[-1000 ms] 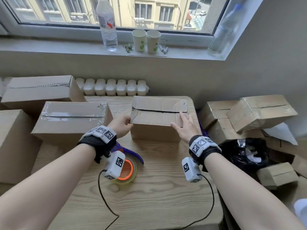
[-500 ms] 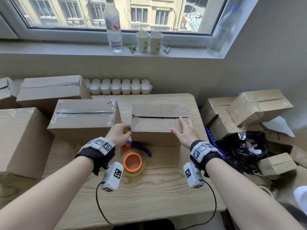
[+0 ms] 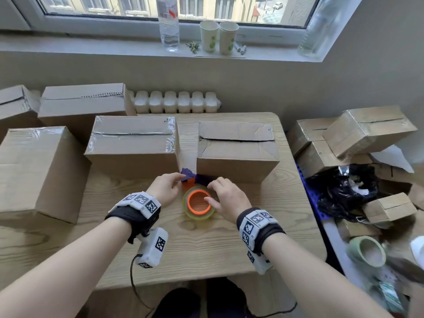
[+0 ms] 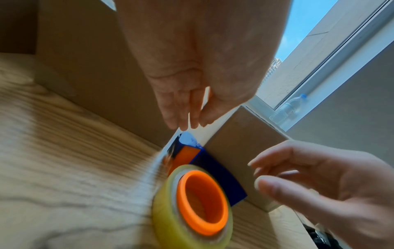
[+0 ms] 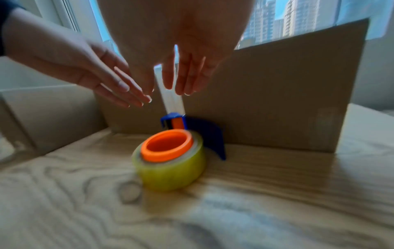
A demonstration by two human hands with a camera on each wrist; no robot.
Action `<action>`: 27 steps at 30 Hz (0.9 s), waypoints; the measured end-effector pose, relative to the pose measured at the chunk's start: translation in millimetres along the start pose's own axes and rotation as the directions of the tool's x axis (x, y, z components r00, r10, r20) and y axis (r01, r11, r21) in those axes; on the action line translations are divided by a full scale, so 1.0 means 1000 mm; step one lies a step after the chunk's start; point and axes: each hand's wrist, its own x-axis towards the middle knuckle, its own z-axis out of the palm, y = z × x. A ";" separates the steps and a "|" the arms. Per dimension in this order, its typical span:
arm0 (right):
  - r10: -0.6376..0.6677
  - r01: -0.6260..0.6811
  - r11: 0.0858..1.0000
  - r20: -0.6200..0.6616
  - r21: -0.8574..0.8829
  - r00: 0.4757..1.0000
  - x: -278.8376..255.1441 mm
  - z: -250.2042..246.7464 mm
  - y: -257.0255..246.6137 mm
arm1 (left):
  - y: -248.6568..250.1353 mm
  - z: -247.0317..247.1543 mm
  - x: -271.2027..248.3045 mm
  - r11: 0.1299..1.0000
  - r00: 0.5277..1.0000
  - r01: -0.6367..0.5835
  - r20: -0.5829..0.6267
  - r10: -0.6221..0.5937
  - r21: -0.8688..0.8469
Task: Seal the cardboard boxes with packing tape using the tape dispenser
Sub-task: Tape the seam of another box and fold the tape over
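Note:
The tape dispenser [image 3: 198, 201] lies on its side on the wooden table [image 3: 206, 244], with a clear yellowish roll on an orange core and a blue handle [image 5: 213, 134]. It rests against the front of an untaped cardboard box [image 3: 236, 131] whose top seam gapes. My left hand [image 3: 177, 177] hovers with straight fingers just above the blue head [image 4: 187, 139]. My right hand [image 3: 212, 191] hangs with relaxed, spread fingers over the roll [image 4: 200, 198]. Neither hand grips anything. From the right wrist, both hands [image 5: 177, 84] [image 5: 119, 87] converge above the dispenser [image 5: 170, 155].
A taped box [image 3: 130, 138] stands left of the untaped one, with a narrow gap between. More boxes [image 3: 41, 171] [image 3: 85, 99] crowd the left side. Right of the table lie stacked boxes [image 3: 367, 129], a black bag [image 3: 344, 191] and a spare tape roll [image 3: 367, 251].
Both hands have let go of the untaped box's sides and dropped down to the dispenser in front of it. The box now stands still beside the taped box.

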 end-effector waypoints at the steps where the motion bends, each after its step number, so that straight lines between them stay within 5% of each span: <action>1: -0.016 0.017 1.000 0.070 -0.018 0.997 0.000 0.010 -0.007 | -0.006 0.003 -0.004 1.000 1.000 0.005 0.013 -0.005 0.005; 5: 0.035 0.003 0.991 0.274 -0.137 0.961 0.003 0.044 -0.033 | -0.026 0.014 -0.014 0.999 0.999 0.020 0.038 -0.021 0.025; 16: 0.244 -0.176 0.956 0.310 -0.233 0.919 0.021 0.067 -0.046 | -0.052 0.004 -0.027 0.998 0.995 0.060 0.081 -0.063 0.029; 22: 0.214 -0.238 0.970 0.272 0.058 0.938 0.014 0.049 -0.035 | -0.046 -0.009 -0.020 0.997 0.989 0.051 0.132 -0.059 0.065; 27: 0.212 -0.291 0.888 0.245 0.356 0.946 0.012 0.018 -0.037 | -0.024 -0.023 -0.014 0.992 0.993 -0.061 0.105 0.050 0.111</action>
